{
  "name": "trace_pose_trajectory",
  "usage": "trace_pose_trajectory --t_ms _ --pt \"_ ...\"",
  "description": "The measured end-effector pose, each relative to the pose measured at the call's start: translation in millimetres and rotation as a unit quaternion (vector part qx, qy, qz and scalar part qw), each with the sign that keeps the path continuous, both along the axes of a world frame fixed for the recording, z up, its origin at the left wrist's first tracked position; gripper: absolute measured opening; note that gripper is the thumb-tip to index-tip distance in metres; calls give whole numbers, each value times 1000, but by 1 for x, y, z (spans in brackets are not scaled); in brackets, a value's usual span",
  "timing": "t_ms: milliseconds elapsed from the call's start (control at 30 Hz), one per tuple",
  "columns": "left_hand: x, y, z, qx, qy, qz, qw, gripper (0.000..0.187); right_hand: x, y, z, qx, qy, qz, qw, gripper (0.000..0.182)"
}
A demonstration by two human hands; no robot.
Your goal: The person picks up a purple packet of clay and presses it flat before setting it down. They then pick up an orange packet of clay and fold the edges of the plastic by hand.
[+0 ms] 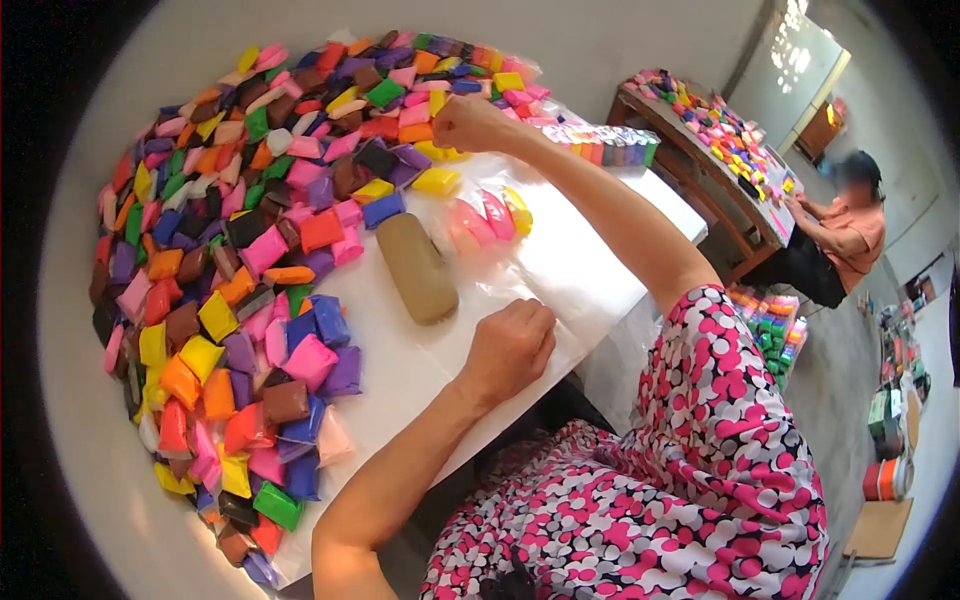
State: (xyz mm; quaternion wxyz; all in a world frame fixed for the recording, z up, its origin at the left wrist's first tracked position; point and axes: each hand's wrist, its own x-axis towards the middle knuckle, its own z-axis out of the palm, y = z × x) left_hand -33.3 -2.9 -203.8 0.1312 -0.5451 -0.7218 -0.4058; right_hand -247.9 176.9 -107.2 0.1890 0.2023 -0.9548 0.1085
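Observation:
My left hand (508, 350) is closed in a fist at the near side of the white tabletop (590, 240), its fingers apparently pinching the edge of a clear plastic bag (488, 268). Pink and yellow packets (488, 218) show in a row inside that bag, partly blurred. Further away, my right hand (472, 122) reaches over the edge of the packet pile, fingers curled down; whatever they grip is hidden. A yellow packet (437, 101) lies right beside those fingers. Between the hands and the pile rests an olive-brown oblong case (415, 268).
A large heap of small coloured packets (262, 247) covers the table's far and left sides. Filled clear bags (610, 146) lie at the right edge. Beyond, a co-worker (845, 225) sits at another packet-covered table (735, 150). More filled bags (770, 325) stand on the floor.

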Motion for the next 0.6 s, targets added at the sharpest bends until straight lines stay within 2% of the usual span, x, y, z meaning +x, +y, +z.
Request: trace_pose_trajectory --t_ms 100,200,333,533,600 --pt "1 -1 0 -9 3 4 1000 13 3 -19 -3 -26 -45 30 998 16" --pt "1 0 -2 -8 6 3 1000 14 9 -41 0 28 -35 32 998 16" --pt "1 0 -2 1 4 -1 1000 14 -6 -57 -7 74 -46 5 996 15" --pt "0 1 0 -10 4 0 1000 11 -22 -40 -11 61 -6 -62 996 17" --pt "0 -1 0 -17 -3 1 1000 12 -22 -45 -13 109 -8 -74 991 18"
